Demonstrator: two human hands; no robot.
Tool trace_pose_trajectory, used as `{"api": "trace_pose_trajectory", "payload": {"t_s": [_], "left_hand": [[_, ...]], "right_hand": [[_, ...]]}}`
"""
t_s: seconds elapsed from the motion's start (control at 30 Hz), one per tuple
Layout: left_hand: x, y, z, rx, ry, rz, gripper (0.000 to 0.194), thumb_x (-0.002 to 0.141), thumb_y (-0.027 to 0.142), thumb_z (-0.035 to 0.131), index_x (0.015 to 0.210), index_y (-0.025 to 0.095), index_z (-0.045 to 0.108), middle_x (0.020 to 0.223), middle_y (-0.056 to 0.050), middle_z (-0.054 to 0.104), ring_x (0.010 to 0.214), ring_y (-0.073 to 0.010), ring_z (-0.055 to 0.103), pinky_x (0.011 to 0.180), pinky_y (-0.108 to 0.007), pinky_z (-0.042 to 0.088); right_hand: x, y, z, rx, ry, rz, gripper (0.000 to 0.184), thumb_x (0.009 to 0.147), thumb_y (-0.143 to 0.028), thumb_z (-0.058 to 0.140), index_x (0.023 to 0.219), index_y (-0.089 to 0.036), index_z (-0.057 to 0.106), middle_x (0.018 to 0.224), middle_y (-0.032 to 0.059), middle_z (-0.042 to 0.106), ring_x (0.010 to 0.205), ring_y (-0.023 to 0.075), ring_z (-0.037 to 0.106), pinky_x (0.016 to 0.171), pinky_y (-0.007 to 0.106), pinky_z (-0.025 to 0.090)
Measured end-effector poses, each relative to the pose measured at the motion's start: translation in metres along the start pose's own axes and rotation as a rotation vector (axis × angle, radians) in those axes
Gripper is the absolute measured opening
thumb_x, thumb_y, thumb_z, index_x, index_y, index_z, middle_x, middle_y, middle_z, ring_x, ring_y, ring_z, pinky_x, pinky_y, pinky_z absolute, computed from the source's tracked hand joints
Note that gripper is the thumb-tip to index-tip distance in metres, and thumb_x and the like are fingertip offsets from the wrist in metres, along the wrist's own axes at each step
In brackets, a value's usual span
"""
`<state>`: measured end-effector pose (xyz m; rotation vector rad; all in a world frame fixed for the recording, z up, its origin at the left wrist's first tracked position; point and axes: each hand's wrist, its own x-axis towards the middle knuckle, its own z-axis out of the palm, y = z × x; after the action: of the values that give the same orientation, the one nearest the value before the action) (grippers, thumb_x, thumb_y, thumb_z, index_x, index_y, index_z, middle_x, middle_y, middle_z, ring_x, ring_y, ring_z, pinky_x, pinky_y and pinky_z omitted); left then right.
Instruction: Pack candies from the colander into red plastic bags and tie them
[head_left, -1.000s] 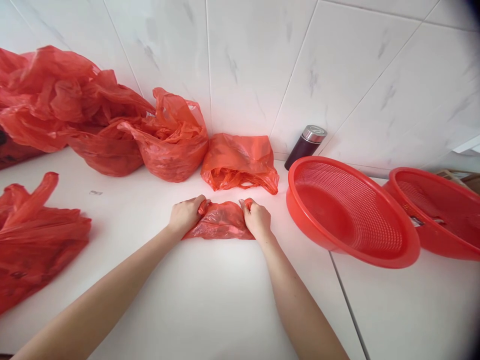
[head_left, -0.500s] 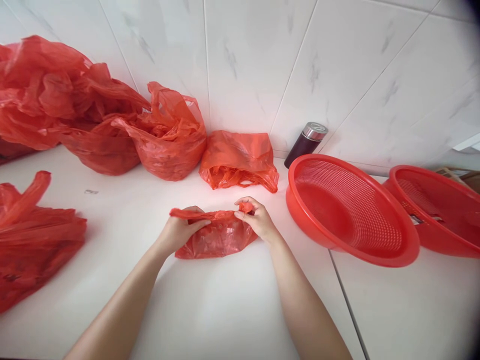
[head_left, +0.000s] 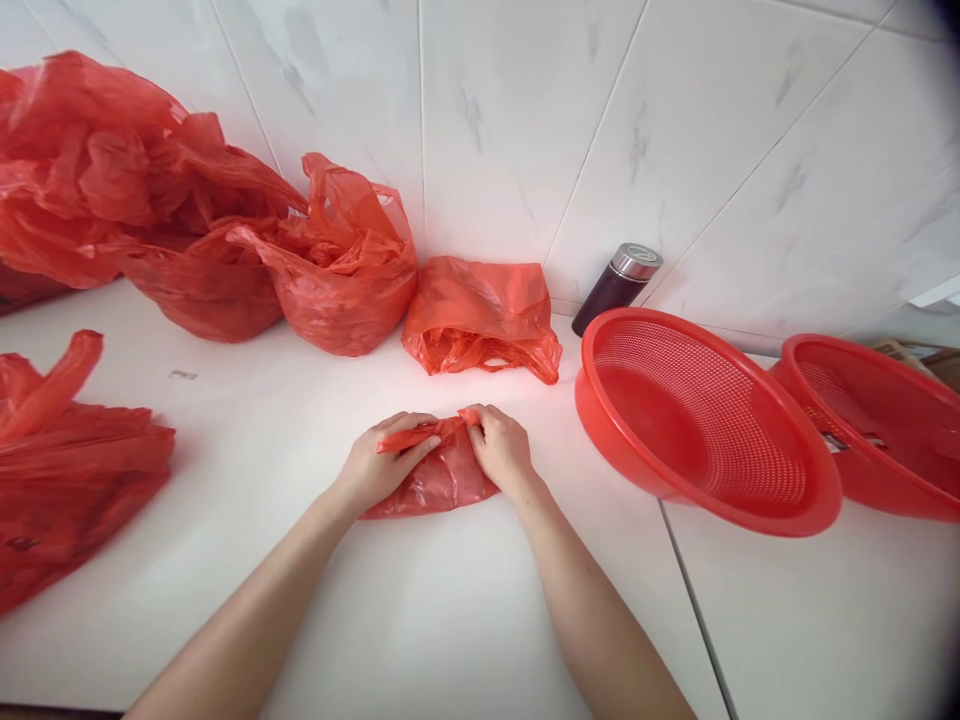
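Note:
A small red plastic bag (head_left: 442,480) lies on the white table in front of me, its top edge bunched up between my hands. My left hand (head_left: 386,460) grips the gathered edge on the left, thumb lying along the plastic. On the other side my right hand (head_left: 499,445) is closed on the bunched plastic near the right end, its fingertips partly hidden. What the bag contains cannot be made out. Just behind my hands sits another red plastic bag (head_left: 484,310), lying folded with its handles toward me.
Full red bags (head_left: 337,290) line the wall at the left, and a red bag (head_left: 82,480) rests at the near left. On the right stand a red colander (head_left: 720,420) and a second red colander (head_left: 885,420). A dark thermos (head_left: 611,295) leans by the wall.
My hands have come closer together, drawing the bag's top edge into a tighter bunch. My right hand has turned and closed further over the plastic.

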<state>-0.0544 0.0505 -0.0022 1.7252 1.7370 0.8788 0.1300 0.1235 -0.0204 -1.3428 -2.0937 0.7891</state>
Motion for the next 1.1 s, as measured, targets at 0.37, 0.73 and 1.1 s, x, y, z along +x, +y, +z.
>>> {"api": "trace_pose_trajectory", "payload": {"t_s": [0.37,0.73,1.1], "left_hand": [[0.008,-0.003,0.011,0.081,0.013,-0.109,0.022,0.087,0.043,0.055,0.1,0.03,0.068,0.104,0.002,0.073,0.092,-0.0245,0.068,0.081,-0.036,0.051],[-0.002,0.001,-0.003,-0.206,0.095,-0.137,0.054,0.097,0.056,0.029,0.127,0.026,0.063,0.136,-0.004,0.062,0.125,-0.0235,0.057,0.108,-0.037,0.042],[-0.045,0.001,-0.038,-0.217,0.246,-0.414,0.051,0.089,0.06,0.044,0.11,0.026,0.074,0.116,-0.004,0.073,0.096,-0.0307,0.071,0.097,-0.045,0.051]], "right_hand": [[0.004,0.006,0.005,-0.045,-0.005,0.036,0.019,0.087,-0.019,0.052,0.095,-0.024,0.068,0.093,0.0036,0.071,0.085,0.0215,0.063,0.08,0.031,0.041],[0.011,0.014,0.002,0.648,0.286,0.19,0.045,0.092,-0.061,0.039,0.082,-0.02,0.056,0.08,0.0023,0.066,0.075,0.0166,0.063,0.071,0.028,0.051],[0.025,0.014,-0.03,1.117,0.367,0.353,0.038,0.073,-0.057,0.063,0.079,-0.021,0.051,0.061,-0.0029,0.059,0.054,0.0125,0.058,0.061,0.03,0.055]]}}
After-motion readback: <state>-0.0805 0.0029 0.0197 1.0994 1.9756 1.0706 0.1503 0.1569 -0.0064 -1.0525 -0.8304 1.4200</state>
